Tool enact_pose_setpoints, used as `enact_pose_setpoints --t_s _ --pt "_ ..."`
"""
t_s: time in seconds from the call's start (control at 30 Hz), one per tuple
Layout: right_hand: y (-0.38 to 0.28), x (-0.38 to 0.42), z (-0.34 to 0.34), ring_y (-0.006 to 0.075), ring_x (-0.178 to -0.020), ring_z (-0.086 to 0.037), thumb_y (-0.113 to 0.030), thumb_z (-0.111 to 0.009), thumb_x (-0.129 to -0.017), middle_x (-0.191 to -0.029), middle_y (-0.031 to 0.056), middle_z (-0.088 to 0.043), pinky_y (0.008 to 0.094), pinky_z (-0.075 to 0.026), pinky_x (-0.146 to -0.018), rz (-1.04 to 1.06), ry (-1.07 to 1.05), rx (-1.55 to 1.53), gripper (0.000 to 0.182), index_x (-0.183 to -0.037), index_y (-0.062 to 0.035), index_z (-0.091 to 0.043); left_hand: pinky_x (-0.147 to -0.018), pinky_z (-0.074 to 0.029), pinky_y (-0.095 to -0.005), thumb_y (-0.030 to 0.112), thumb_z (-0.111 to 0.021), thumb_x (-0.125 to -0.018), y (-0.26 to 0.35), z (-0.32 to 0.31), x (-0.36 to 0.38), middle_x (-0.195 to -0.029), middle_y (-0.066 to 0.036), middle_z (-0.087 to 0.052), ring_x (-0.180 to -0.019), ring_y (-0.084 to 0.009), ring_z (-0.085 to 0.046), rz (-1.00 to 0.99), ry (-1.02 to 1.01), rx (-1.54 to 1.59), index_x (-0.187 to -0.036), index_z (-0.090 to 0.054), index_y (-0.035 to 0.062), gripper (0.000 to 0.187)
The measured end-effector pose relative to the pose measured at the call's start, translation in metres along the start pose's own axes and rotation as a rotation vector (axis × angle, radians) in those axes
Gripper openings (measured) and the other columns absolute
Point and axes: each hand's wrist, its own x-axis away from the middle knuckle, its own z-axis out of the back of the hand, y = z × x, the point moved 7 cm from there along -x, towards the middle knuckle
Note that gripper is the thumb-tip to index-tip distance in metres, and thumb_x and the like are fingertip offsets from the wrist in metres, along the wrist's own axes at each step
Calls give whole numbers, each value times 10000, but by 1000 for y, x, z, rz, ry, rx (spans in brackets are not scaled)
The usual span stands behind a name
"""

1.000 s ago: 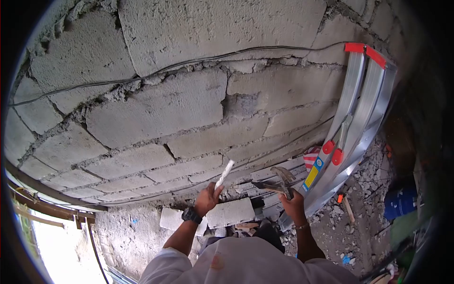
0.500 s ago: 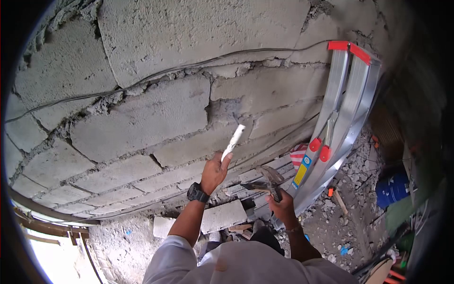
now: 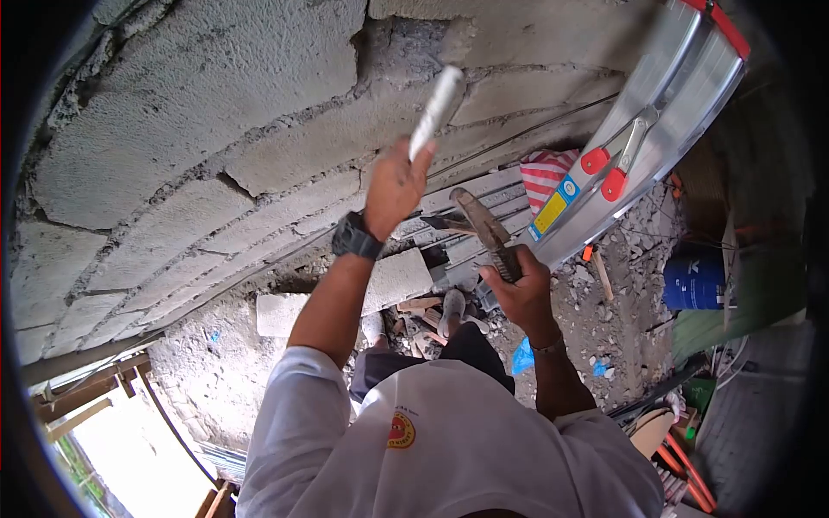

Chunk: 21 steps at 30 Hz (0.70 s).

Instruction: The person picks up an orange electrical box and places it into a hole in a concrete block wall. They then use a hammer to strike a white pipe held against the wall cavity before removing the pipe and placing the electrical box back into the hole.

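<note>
My left hand (image 3: 395, 188) is wrapped round the lower part of a white stick-like piece (image 3: 434, 110), which points up toward a rough recess (image 3: 404, 50) in the block wall (image 3: 216, 95). What the piece is made of I cannot make out. On the right, my right hand (image 3: 522, 292) is closed round the handle of a hammer (image 3: 485, 226), its head raised over the grey planks and lower than the white piece. The two hands are apart. A black watch sits on my left wrist.
An aluminium ladder (image 3: 643, 129) with red parts leans at the upper right. Beside it lies a red-striped bag (image 3: 544, 177). A pale block (image 3: 393, 281) and rubble (image 3: 570, 319) lie near my feet. A blue container (image 3: 693, 282) stands at the right.
The view has tilted down, so the wall recess and ladder appear higher and more of my shirt and feet shows. Both hands still hold their objects.
</note>
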Motion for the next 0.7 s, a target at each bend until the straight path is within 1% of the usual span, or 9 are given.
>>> enact_pose_setpoints --t_s 0.07,0.2,0.27,0.33,0.4,0.43,0.5,0.57,0.7 --pt "16 9 -7 125 -529 -507 -142 -759 -749 -610 71 -563 297 -430 -515 -69 -27 -19 269 -844 -7 -547 -458 -407 -402 369 -519 -946 -1 -10 28 -554 -176 -518 -479 -281 -560 -18 -27 -13 -927 -536 -18 387" --pt "43 24 -5 76 -565 -450 -174 -746 -765 -603 15 -524 268 -402 -515 -194 -29 -113 265 -802 -10 -541 -481 -386 -355 420 -494 -953 -11 -30 45 -565 -109 -511 -519 -177 -486 3 -272 -137 -851 -536 -11 445" --pt "56 31 -4 52 -563 -453 -128 -714 -783 -626 -9 -519 243 -397 -512 -239 -45 -139 206 -806 -27 -535 -446 -418 -392 410 -499 -947 9 -12 26 -539 -181 -541 -490 -291 -596 -37 -88 -63 -907 -547 -9 423" --pt "63 35 -5 29 -561 -455 -81 -682 -801 -648 -33 -513 218 -392 -508 -272 -56 -174 157 -810 -43 -530 -418 -402 -353 405 -490 -956 15 0 3 -506 -105 -523 -438 -229 -547 -56 7 6 -857 -556 -1 423" --pt "65 39 -3 34 -523 -471 -78 -671 -811 -635 -28 -507 216 -390 -470 -286 -22 -234 153 -799 -53 -521 -405 -332 -257 402 -490 -962 -13 6 -9 -529 27 -455 -441 -76 -427 175 82 487 -870 -573 29 392" --pt "63 42 -3 34 -523 -471 -78 -671 -811 -635 -28 -507 216 -390 -470 -285 -31 -235 153 -799 -53 -521 -397 -311 -228 395 -504 -956 -15 -2 1 -531 42 -449 -448 -44 -407 227 73 421 -879 -579 42 369" --pt "67 42 -6 41 -522 -458 -184 -701 -813 -600 -28 -514 231 -394 -490 -402 14 -409 216 -790 -38 -544 -399 -311 -227 383 -520 -951 -29 -41 46 -538 51 -448 -446 -47 -395 188 20 314 -859 -586 55 347" --pt "84 40 -14 42 -503 -461 -182 -685 -827 -586 -27 -510 227 -388 -476 -422 -7 -401 207 -779 -47 -536 -478 -364 -245 336 -581 -929 -52 -88 113 -630 43 -496 -558 -44 -424 470 -221 410 -938 -618 24 315" --pt "128 36 -50 59 -454 -433 -211 -600 -894 -542 -13 -497 241 -352 -436 -498 -136 -219 223 -754 -60 -514 -493 -368 -246 382 -576 -922 -89 -105 229 -648 19 -496 -568 -62 -448 785 -204 667 -887 -591 28 356"
